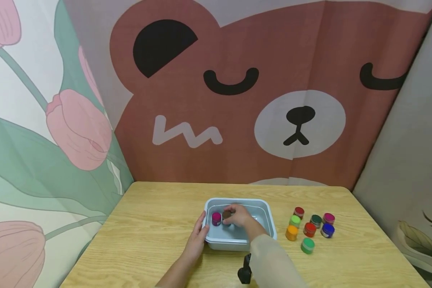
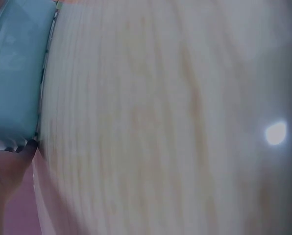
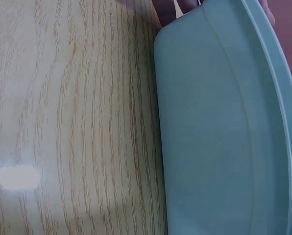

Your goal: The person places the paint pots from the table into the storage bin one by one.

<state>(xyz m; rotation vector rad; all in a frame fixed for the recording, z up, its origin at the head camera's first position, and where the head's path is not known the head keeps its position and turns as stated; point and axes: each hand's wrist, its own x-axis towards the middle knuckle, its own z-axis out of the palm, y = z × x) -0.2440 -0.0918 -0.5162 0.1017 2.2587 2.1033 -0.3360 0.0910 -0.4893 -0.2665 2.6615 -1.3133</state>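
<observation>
A light-blue plastic bin (image 1: 227, 245) stands on the table. My left hand (image 1: 195, 242) holds its left end, with the thumb near the front corner; fingers of that hand (image 3: 170, 9) also show against the bin's wall in the right wrist view. Inside the bin my right hand (image 1: 239, 218) pinches a small jar with a brown lid (image 1: 226, 216), partly hidden by the fingers. Just left of it stands a magenta-lidded jar (image 1: 216, 219), upright. The left wrist view shows the bin (image 2: 18, 68) and part of my left hand (image 2: 9, 171) at its end.
Several small jars stand on the table right of the bin, among them an orange one (image 1: 292, 233), a green one (image 1: 307, 245) and a blue one (image 1: 327, 230). A black object (image 1: 245, 272) shows beside the right sleeve. Printed cloth (image 1: 237, 160) hangs behind the table.
</observation>
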